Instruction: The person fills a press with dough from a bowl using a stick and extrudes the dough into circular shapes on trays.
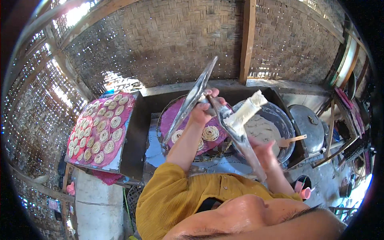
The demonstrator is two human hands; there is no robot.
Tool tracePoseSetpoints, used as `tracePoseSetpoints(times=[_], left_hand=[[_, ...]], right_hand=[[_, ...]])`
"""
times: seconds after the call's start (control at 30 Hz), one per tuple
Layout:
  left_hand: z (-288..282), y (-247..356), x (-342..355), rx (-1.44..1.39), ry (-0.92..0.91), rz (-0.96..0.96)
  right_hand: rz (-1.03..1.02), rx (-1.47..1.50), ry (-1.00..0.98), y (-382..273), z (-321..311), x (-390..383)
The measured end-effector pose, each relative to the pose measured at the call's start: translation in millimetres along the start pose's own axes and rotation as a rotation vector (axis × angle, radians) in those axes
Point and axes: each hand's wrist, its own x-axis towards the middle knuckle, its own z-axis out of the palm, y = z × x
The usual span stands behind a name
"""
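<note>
The left hand (201, 113) has its fingers curled well closed around the middle of a long, grey, flour-smeared hand tool (192, 97) with two flat bars, gripping near the place where the bars come together. The right hand (267, 155) is blurred beside the near end of the second bar; its fingers look partly spread, but I cannot tell whether they touch the bar.

The tool is held up above the middle of the dark wooden table (158, 105) with raised edges. One bar slants from the table's far edge toward its near left; the other runs toward the near right. A single white, dough-coated cylinder (246, 113) sits against the second bar, its long axis slanting and its ragged end pointing to the table's far right corner.

Below, one round pink-purple mat (172, 117) shows three pale coiled dough nests (210, 133), partly hidden by the left forearm. At the table's right edge stands one wide dark basin (289, 120) of pale dough (262, 129), with one wooden-handled spatula (296, 139). At the left end, one pink-covered tray (125, 105) carries roughly thirty more nests, too crowded to count exactly.
</note>
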Motion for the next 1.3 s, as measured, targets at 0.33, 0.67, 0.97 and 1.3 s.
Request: tracePoseSetpoints(times=[0.33, 0.67, 0.97, 1.3], left_hand=[[8, 53, -54, 0.825, -0.010, -0.391], [39, 72, -69, 1.485, 0.007, -0.240], [28, 66, -74, 1.757, -0.008, -0.292], [61, 54, -71, 1.892, 0.062, -0.694]], right_hand=[[-0.027, 0.222, -0.235, -11, 52, 47], [-0.554, -0.970, 0.118, -36, 68, 68], [-0.722, -1.607, -0.086, -43, 90, 65], [-0.502, -1.621, -0.127, -19, 85, 67]])
